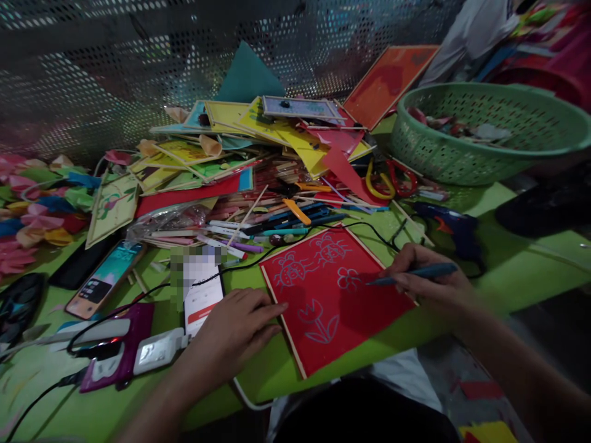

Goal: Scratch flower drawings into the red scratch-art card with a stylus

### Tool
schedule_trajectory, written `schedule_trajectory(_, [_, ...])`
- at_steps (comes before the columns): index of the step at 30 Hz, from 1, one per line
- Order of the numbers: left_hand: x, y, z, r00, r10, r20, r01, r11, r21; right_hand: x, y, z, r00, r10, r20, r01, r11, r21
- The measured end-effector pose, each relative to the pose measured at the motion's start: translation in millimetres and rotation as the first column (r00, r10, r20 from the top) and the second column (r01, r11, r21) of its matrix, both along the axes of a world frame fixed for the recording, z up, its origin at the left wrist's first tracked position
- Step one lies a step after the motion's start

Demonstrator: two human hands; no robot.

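Observation:
A red sheet of card with thin wooden strips along some edges lies on the green table in front of me. Light blue outlines of two round bugs, a small flower and a tulip are drawn on it. My right hand grips a blue pen, its tip pointing at the card close to the small flower. At the card's left edge, my left hand lies with stretched fingers, the index fingertip resting on the strip. A phone with a lit screen is just beyond that hand.
Behind the card are scattered pens, scissors and a pile of framed coloured cards. A green basket and a glue gun stand right. Left are a purple power strip, cables and another phone.

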State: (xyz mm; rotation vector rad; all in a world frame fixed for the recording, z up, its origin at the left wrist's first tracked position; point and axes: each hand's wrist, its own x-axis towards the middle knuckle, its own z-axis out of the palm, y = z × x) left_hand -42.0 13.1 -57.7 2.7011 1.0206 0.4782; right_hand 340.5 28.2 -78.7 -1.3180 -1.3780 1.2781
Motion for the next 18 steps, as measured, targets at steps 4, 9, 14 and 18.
schedule_trajectory(4, [0.2,-0.3,-0.4,1.000,-0.002,0.001,0.002,1.000,-0.003,-3.8,0.3,0.9,0.992,0.019,0.127,-0.029,0.997,0.075])
schedule_trajectory(9, [1.3,1.5,0.5,1.000,-0.004,-0.002,0.004,1.000,0.000,-7.1,1.8,4.7,0.982,0.067,0.174,-0.084,0.992,0.093])
schedule_trajectory(14, [0.7,1.6,0.6,1.000,-0.005,0.005,0.005,1.000,-0.008,-9.2,1.6,6.9,0.978,0.079,0.195,-0.094,0.993,0.073])
schedule_trajectory(18, [1.0,1.0,1.2,1.000,0.001,-0.011,-0.001,1.000,-0.025,-9.9,1.8,7.9,0.967,0.090,0.239,-0.111,0.991,0.076])
